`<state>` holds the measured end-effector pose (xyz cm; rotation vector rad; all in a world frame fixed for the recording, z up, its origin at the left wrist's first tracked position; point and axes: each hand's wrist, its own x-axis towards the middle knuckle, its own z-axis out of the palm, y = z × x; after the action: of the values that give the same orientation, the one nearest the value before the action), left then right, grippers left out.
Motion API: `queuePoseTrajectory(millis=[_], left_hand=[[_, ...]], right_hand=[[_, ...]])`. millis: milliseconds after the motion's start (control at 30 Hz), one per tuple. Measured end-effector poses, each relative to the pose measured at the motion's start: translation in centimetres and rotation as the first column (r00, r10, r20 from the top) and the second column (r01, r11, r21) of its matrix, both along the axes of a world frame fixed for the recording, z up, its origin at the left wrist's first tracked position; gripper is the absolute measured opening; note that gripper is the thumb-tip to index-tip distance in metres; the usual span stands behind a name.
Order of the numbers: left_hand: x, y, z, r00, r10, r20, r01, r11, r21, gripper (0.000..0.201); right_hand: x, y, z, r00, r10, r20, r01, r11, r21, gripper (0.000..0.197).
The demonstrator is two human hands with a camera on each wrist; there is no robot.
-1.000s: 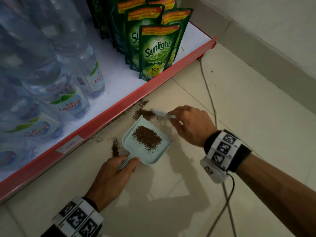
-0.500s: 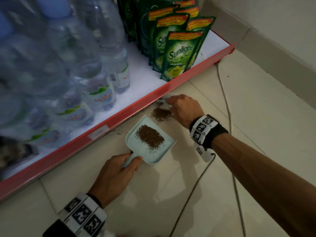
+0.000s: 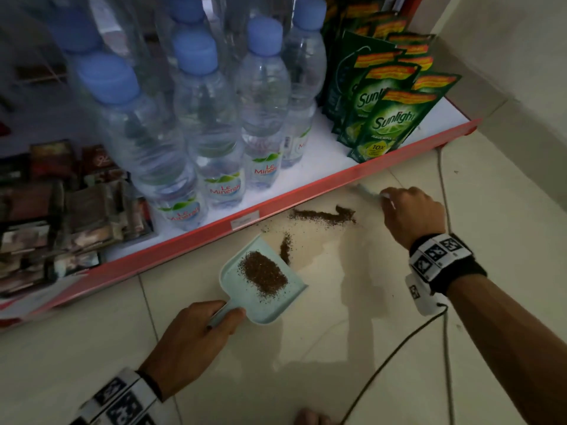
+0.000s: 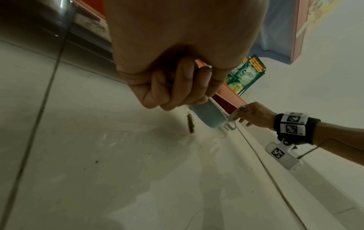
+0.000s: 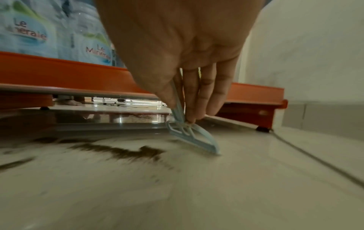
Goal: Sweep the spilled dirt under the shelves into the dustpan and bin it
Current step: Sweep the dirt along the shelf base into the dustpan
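Note:
A pale blue dustpan (image 3: 292, 294) lies on the tiled floor with a heap of brown dirt (image 3: 263, 277) in it. My left hand (image 3: 196, 338) grips its handle (image 4: 204, 114). A streak of spilled dirt (image 3: 325, 215) lies on the floor beside the red shelf edge (image 3: 306, 187), and a short line of dirt (image 3: 286, 248) sits at the pan's lip. My right hand (image 3: 411, 214) pinches a small pale blue brush (image 5: 194, 137), whose head touches the floor to the right of the streak, near the shelf edge.
Water bottles (image 3: 214, 124) and green Sunlight pouches (image 3: 389, 124) stand on the low white shelf. A gap under the shelf (image 5: 118, 107) shows in the right wrist view. A thin cable (image 3: 443, 191) runs along the floor past my right hand. A wall (image 3: 506, 56) rises at the right.
My right hand with the brush has moved right along the shelf edge, and a long streak of dirt now lies out on the floor. My left hand still holds the dustpan.

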<state>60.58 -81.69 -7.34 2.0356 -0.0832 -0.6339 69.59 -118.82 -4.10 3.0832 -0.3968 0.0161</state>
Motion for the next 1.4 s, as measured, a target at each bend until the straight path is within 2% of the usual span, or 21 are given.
queuePoseTrajectory(millis=[100,167,233,300,367,467,567,633,700,767,833,933,1000,1067,1133,1200,1267,1400], left_hand=[[-0.1,0.7,-0.5,0.999,0.026,-0.027,-0.026,1.000,0.012,0.039],[-0.2,0.8,-0.8,0.999,0.021,-0.030,-0.021,1.000,0.006,0.038],[-0.2,1.0,-1.1,1.000,0.013,-0.024,-0.013,1.000,0.003,0.038],[-0.2,1.6,-1.4,1.000,0.015,-0.028,-0.015,1.000,-0.002,0.039],[-0.2,2.4,-1.6,0.999,0.039,-0.028,-0.039,0.999,-0.007,0.038],[-0.5,3.1,-1.5,0.996,0.077,-0.040,-0.078,0.997,-0.023,0.038],[-0.6,3.0,-1.6,0.997,0.058,-0.051,-0.059,0.998,-0.031,0.038],[-0.4,2.9,-1.7,0.998,0.039,-0.043,-0.041,0.999,-0.033,0.037],[-0.1,2.9,-1.9,0.999,0.029,-0.029,-0.030,0.999,-0.033,0.038],[0.3,2.7,-2.0,0.999,0.026,-0.025,-0.027,0.999,-0.042,0.037],[0.5,2.6,-2.2,1.000,0.018,-0.017,-0.019,0.999,-0.050,0.037],[0.7,2.6,-2.4,1.000,0.018,-0.016,-0.019,0.997,-0.072,0.039],[0.6,2.8,-2.4,0.999,0.025,-0.040,-0.028,0.995,-0.094,0.041],[0.3,3.0,-2.3,0.998,0.026,-0.057,-0.031,0.995,-0.099,0.042],[0.0,3.2,-2.2,0.998,0.026,-0.057,-0.031,0.995,-0.091,0.042],[-0.2,3.4,-2.2,0.998,0.034,-0.061,-0.040,0.995,-0.093,0.041],[-0.3,3.5,-2.1,0.997,0.039,-0.061,-0.045,0.995,-0.084,0.041],[-0.4,3.6,-1.8,0.998,0.054,-0.046,-0.057,0.995,-0.080,0.046]], right_hand=[[-2.0,2.8,-1.8,0.992,0.099,-0.073,-0.092,0.991,0.094,0.026],[-4.2,5.2,-1.9,0.979,0.206,-0.013,-0.200,0.960,0.194,0.025],[-5.4,6.5,-1.5,0.966,0.238,0.102,-0.255,0.943,0.214,0.023],[-5.3,6.3,-1.2,0.964,0.192,0.186,-0.223,0.961,0.163,0.025],[-4.3,5.3,-1.3,0.971,0.117,0.208,-0.144,0.983,0.116,0.027],[-1.3,4.1,-2.0,0.990,0.006,0.138,-0.019,0.996,0.088,0.028],[2.0,5.0,-2.9,0.999,-0.006,0.035,0.001,0.991,0.137,0.028],[3.1,6.6,-3.2,0.998,0.057,-0.002,-0.056,0.984,0.169,0.028],[2.8,8.6,-3.3,0.977,0.203,-0.064,-0.189,0.965,0.182,0.030],[1.1,10.2,-3.3,0.904,0.413,-0.110,-0.382,0.896,0.224,0.033],[-0.9,10.7,-2.7,0.852,0.516,-0.086,-0.486,0.842,0.234,0.034],[-2.5,9.4,-1.6,0.885,0.461,0.068,-0.466,0.871,0.158,0.031],[-2.5,7.7,-1.3,0.933,0.332,0.140,-0.348,0.932,0.103,0.029],[-1.7,6.1,-1.5,0.976,0.174,0.129,-0.181,0.983,0.042,0.030],[-0.6,5.6,-1.9,0.998,0.028,0.054,-0.029,0.999,0.015,0.031],[0.2,6.3,-2.3,0.999,-0.029,-0.020,0.030,0.998,0.051,0.030],[0.3,8.0,-2.8,0.998,0.043,-0.054,-0.037,0.993,0.111,0.029],[-2.4,11.7,-2.9,0.942,0.326,-0.077,-0.317,0.942,0.110,0.028]])
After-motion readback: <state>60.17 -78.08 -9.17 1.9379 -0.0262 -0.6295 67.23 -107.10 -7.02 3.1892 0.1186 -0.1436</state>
